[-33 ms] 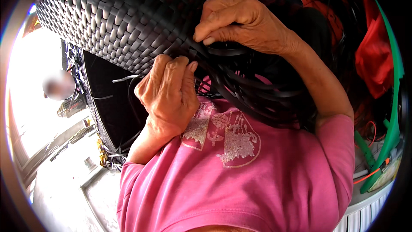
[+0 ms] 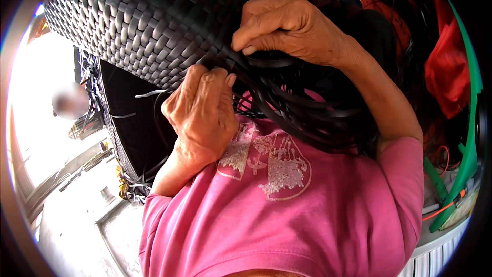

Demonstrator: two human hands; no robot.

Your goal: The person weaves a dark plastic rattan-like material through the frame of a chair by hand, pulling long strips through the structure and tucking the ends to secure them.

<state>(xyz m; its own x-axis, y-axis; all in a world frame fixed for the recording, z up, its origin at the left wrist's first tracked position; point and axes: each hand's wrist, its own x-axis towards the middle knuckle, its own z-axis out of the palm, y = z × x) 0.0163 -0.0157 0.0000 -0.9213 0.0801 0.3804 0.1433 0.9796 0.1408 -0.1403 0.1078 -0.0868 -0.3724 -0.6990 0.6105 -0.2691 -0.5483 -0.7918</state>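
A large black woven piece [image 2: 128,26] of flat, glossy strips fills the upper left and middle. At its lower edge my left hand [image 2: 202,113] is closed, with the fingers curled on the weave and their tips hidden. Up and to the right, my right hand [image 2: 297,28] pinches a black strip between thumb and fingers, close to the woven edge. Many loose black strips [image 2: 302,110] trail from that edge, between my hands and across the front of my pink shirt [image 2: 338,195].
Left of my left arm stands a dark panel [image 2: 130,118] with strip ends along its border. Further left there is a blurred person [image 2: 70,102] by a bright opening. A red cloth [image 2: 448,62] and a curved green frame [image 2: 469,77] are at the right.
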